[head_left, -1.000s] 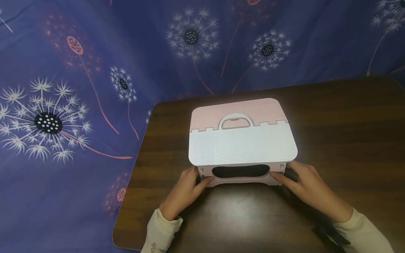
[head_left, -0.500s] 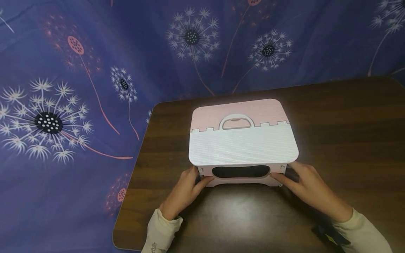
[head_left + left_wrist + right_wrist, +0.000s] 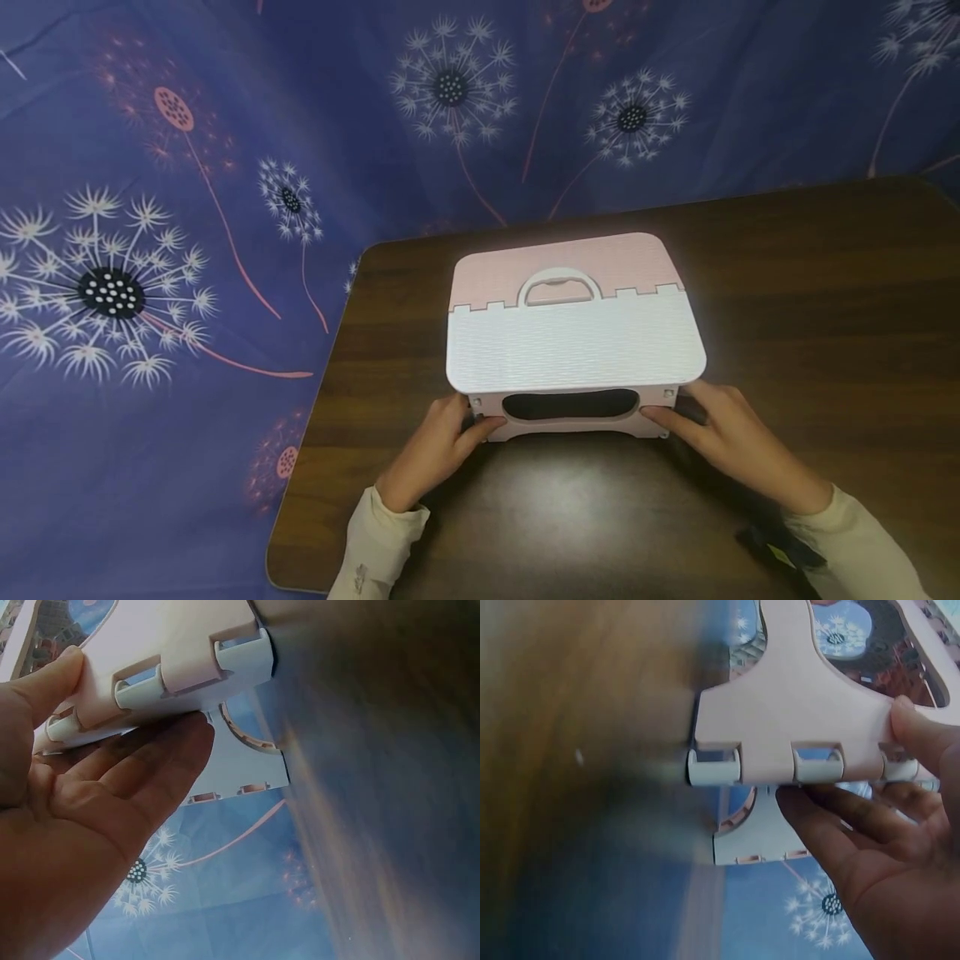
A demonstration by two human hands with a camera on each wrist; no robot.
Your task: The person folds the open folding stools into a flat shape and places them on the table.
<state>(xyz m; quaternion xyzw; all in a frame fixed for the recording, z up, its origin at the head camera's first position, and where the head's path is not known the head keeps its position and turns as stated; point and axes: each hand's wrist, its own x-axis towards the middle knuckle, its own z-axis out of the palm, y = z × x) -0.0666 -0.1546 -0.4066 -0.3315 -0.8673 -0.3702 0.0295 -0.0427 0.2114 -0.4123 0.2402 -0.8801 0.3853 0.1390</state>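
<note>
A pink and white box-like stand (image 3: 570, 342) with a flat ridged top and an arched white handle (image 3: 558, 275) stands on the table. Its pink front panel has a wide oval opening. At its left front corner my left hand (image 3: 431, 454) grips the side, thumb on the front panel. My right hand (image 3: 738, 442) holds the opposite corner the same way. In the left wrist view the fingers of my left hand (image 3: 97, 772) lie under the slotted corner joint (image 3: 139, 690). The right wrist view shows my right hand (image 3: 885, 832) pinching the pink panel (image 3: 780, 712).
The dark wooden table (image 3: 570, 517) has its rounded left edge beside a blue dandelion-print cloth (image 3: 187, 467), which also hangs behind it. A small dark object (image 3: 780, 550) with a yellow-green mark lies by my right sleeve.
</note>
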